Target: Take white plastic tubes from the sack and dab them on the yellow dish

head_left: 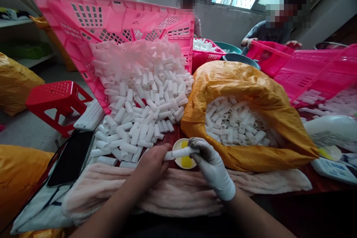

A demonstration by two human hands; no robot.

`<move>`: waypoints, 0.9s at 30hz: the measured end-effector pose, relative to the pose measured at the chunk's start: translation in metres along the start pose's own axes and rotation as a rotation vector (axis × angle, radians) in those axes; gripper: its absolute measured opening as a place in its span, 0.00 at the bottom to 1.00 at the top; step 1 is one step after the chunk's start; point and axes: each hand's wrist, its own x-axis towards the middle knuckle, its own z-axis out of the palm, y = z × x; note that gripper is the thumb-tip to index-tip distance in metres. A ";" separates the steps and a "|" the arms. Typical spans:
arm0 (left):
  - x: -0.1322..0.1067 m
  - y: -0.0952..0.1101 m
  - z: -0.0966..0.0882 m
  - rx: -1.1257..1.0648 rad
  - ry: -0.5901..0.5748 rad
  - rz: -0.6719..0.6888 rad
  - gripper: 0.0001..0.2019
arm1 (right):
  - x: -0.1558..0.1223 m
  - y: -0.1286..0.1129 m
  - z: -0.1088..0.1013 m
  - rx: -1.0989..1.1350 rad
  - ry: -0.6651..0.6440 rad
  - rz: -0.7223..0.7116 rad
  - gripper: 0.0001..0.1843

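My bare left hand [154, 163] is closed round one end of a white plastic tube [178, 153]. At the tube's other end, the fingers of my gloved right hand [210, 165] are closed on it; the white glove is darkened at the fingertips. The tube lies almost level, and a faint seam shows near its left part. Just behind and below it is a small pale dish [180, 143] with something yellow in it. A heap of short white tubes [142, 119] spreads to the left of the dish. More such tubes fill an open yellow sack [195, 115] on the right.
A tilted pink basket [111, 11] backs the heap. A pinkish towel [178, 197] lies along the table edge, with a dark phone or tablet [71, 160] left of it. A red stool [52, 93] stands left. Across the table, two people sit near pink baskets [315, 70].
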 end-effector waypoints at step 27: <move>-0.040 0.003 -0.062 0.448 -0.008 -0.107 0.14 | -0.183 -0.046 -0.120 -0.822 0.413 0.607 0.13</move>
